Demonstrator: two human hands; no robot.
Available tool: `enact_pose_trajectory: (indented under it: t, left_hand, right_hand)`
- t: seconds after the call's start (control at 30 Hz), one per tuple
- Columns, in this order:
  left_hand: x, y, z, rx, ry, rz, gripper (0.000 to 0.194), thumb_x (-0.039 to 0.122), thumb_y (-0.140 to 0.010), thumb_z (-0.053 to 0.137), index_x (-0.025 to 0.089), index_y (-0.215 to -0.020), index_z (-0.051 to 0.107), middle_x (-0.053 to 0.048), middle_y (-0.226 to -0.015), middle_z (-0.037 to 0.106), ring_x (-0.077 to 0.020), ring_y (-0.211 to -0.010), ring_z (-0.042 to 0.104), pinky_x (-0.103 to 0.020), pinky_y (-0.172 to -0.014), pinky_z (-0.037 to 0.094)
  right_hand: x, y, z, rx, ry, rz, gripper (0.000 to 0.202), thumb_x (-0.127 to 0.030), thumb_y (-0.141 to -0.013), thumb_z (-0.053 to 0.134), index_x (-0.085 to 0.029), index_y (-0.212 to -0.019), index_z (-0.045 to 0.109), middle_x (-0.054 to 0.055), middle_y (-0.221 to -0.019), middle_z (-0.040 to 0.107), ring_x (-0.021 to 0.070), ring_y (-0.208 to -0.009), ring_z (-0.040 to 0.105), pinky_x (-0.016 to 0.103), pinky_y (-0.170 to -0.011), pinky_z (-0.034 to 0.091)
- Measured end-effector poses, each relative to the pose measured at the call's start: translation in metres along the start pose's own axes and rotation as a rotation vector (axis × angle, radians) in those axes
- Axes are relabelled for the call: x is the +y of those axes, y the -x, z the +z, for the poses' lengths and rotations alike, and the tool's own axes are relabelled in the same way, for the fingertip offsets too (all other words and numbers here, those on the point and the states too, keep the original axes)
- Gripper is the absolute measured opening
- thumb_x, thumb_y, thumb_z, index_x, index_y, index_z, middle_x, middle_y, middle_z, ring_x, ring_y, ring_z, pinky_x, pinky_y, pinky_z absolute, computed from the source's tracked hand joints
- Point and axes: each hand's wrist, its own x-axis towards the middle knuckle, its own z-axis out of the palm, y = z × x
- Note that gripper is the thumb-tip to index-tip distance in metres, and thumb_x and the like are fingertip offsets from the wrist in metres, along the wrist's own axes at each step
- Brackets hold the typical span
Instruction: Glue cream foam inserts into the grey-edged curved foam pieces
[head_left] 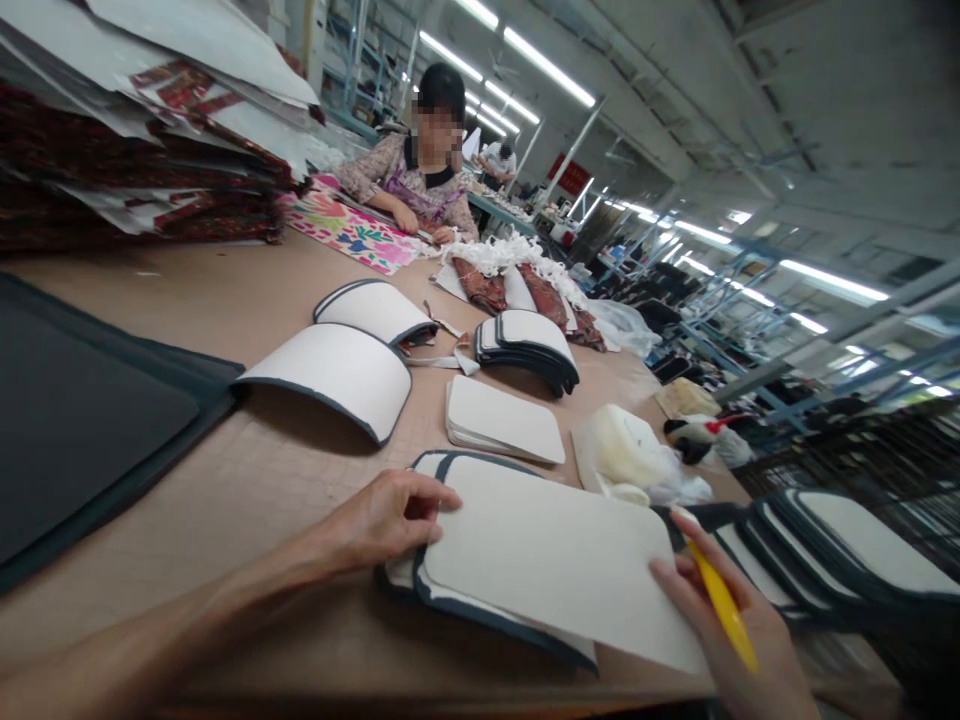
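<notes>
A white rounded panel (540, 550) lies over dark-edged white pieces (517, 633) at the table's near edge. My left hand (397, 515) pinches the panel's left edge between thumb and fingers. At its right end, my right hand (720, 600) grips the same panel and also holds a yellow tool (724, 605), whose working tip is hard to make out. Just beyond is a small stack of white boards (504, 420). Curved white pieces with dark edges (330, 375) stand farther back, and more (529, 345) sit to their right.
Dark sheets (82, 420) cover the table's left side, below a tall pile of fabric and white sheets (142, 140). A person (431, 170) works across the table (247, 500). A plastic-wrapped bundle (626, 450) and stacked dark-edged panels (847, 550) are on the right.
</notes>
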Motion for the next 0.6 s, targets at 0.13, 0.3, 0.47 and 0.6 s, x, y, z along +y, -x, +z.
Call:
enact_pose_trajectory:
  t: [0.13,0.3,0.47,0.6]
  left_hand:
    - [0.001,-0.002,-0.001,0.000,-0.065,-0.013,0.035,0.028,-0.067,0.059,0.016,-0.099,0.068,0.001,-0.069,0.057,-0.0130,-0.064,0.055,-0.020,-0.059,0.045]
    - [0.004,-0.006,-0.002,0.052,-0.129,-0.056,0.039,0.040,-0.066,0.063,0.019,-0.098,0.070,0.000,-0.068,0.061,-0.0170,-0.065,0.060,-0.023,-0.058,0.049]
    - [0.007,-0.010,-0.010,0.043,-0.205,-0.171,0.047,0.050,-0.059,0.071,0.023,-0.097,0.071,0.000,-0.084,0.070,-0.0232,-0.084,0.064,-0.026,-0.071,0.053]
    - [-0.010,-0.012,-0.014,0.132,-0.176,-0.200,0.055,0.061,-0.048,0.076,0.027,-0.091,0.072,0.005,-0.090,0.072,-0.0240,-0.091,0.063,-0.022,-0.075,0.052]
  right_hand:
    - [-0.001,0.003,0.010,-0.009,-0.124,0.065,0.066,-0.048,-0.061,0.068,-0.015,-0.117,0.058,-0.001,-0.068,0.060,0.0150,-0.058,0.057,0.024,-0.053,0.047]
    - [0.010,0.006,0.026,0.005,-0.295,0.056,0.060,-0.045,-0.061,0.068,-0.015,-0.112,0.059,-0.003,-0.061,0.054,0.0129,-0.053,0.052,0.025,-0.052,0.045]
    - [0.022,0.010,0.036,-0.070,-0.403,0.100,0.055,-0.042,-0.064,0.068,-0.016,-0.111,0.059,-0.004,-0.061,0.052,0.0115,-0.052,0.049,0.023,-0.050,0.042]
    - [0.035,0.013,0.046,-0.088,-0.437,0.119,0.048,-0.034,-0.068,0.064,-0.017,-0.113,0.058,-0.003,-0.063,0.054,0.0112,-0.054,0.049,0.022,-0.050,0.041]
